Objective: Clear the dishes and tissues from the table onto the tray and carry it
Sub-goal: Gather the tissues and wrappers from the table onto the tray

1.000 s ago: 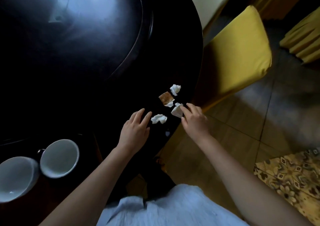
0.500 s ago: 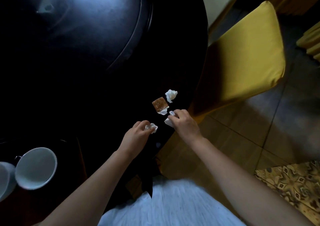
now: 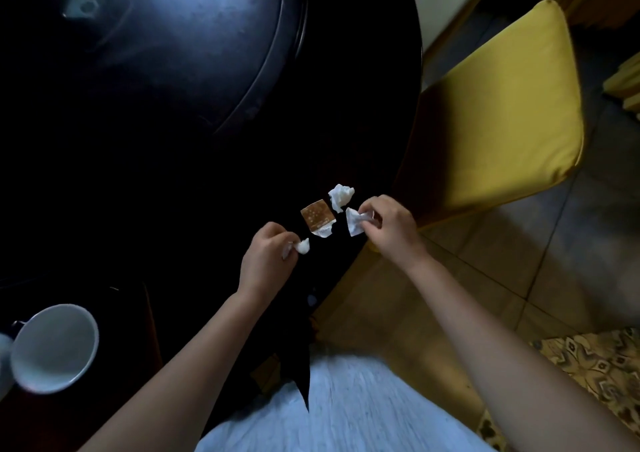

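Note:
My left hand (image 3: 268, 261) is closed on a small crumpled white tissue (image 3: 302, 246) just above the dark table (image 3: 207, 192). My right hand (image 3: 389, 224) pinches a flat white tissue piece (image 3: 354, 222) near the table's right edge. Between the hands lies a brown square wrapper (image 3: 317, 216) with a torn white end. A crumpled white tissue ball (image 3: 340, 196) rests on the table just beyond my right hand. A white cup (image 3: 53, 347) stands at the lower left on a dark tray (image 3: 131, 313); part of a second white dish (image 3: 4, 358) shows at the left border.
A raised round turntable (image 3: 173, 53) fills the table's centre. A yellow-covered chair (image 3: 502, 112) stands close to the table's right edge. Tiled floor (image 3: 519, 261) and a patterned mat (image 3: 595, 372) lie to the right. My pale shirt (image 3: 346, 410) is at the bottom.
Both hands have closed on tissues and lifted them slightly off the table. The view has shifted, so the cups sit further left.

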Motion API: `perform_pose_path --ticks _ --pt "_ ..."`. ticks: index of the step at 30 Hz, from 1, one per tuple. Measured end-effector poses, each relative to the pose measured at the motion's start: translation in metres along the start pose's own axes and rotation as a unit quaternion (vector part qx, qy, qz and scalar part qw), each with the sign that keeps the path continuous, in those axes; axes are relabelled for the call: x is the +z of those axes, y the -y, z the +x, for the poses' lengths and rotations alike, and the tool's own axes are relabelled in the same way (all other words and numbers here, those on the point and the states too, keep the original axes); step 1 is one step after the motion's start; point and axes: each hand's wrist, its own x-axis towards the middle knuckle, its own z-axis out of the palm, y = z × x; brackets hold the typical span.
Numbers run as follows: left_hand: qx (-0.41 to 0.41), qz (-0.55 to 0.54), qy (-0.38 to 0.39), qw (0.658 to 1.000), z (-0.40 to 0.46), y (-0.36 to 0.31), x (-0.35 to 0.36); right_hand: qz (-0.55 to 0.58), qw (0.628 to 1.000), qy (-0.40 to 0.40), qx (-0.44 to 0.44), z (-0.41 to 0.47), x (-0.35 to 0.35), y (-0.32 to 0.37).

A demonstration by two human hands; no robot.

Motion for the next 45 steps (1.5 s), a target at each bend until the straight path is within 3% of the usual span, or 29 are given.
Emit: perform_pose_path --ticks 4,6,9,13,18,23,27,36,45 --pt "-0.009 0.008 0.001 1.000 0.026 -0.012 0.005 -0.066 0.995 0.009 -0.073 0.022 0.002 -0.002" --pt "-0.035 0.000 0.030 0.999 0.038 -0.019 0.009 -0.094 0.990 0.058 -0.088 0.033 0.005 -0.004" --pt "-0.048 0.042 0.048 0.997 0.045 -0.023 0.018 -0.105 0.981 0.140 -0.083 0.046 0.009 -0.006" --pt "-0.033 0.029 0.028 0.999 0.047 -0.019 0.024 -0.106 0.977 0.175 -0.067 0.053 0.013 -0.005" --pt "-0.031 -0.067 0.005 0.997 0.039 -0.021 0.027 -0.106 0.984 0.106 -0.097 0.044 0.020 -0.005" --pt "-0.051 -0.117 -0.049 0.991 0.023 -0.022 0.010 -0.026 0.999 -0.010 -0.042 0.021 0.025 0.005" --pt "-0.066 -0.147 -0.101 0.982 -0.006 -0.012 -0.022 0.026 0.998 -0.053 -0.034 -0.005 0.027 0.036" --pt "-0.027 -0.117 -0.108 0.987 -0.110 0.024 -0.098 0.066 0.992 -0.044 -0.098 -0.069 0.066 0.126" --pt "-0.026 -0.125 -0.095 0.987 -0.214 0.116 -0.146 0.050 0.990 -0.028 -0.128 -0.146 0.147 0.219"
